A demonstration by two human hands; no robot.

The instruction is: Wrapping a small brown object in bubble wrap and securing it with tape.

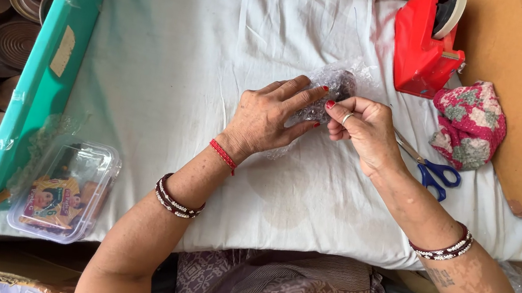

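1. Pinching with both hands: left hand (267, 119) lies flat-fingered over the wrapped disc (334, 89), right hand (360, 125) grips its near edge with curled fingertips; disc sits mid-table on the white cloth (170, 66).
2. Dark round piece in clear crinkly film (360, 72); likely light, rigid core, slippery soft wrap; best held at the rim.
3. Scissors (433, 169) just right of the wrist; red tape dispenser (425, 47), crocheted pouch (472, 122) beyond; teal tray (47, 69), clear plastic box (64, 190) well left; nothing blocks.
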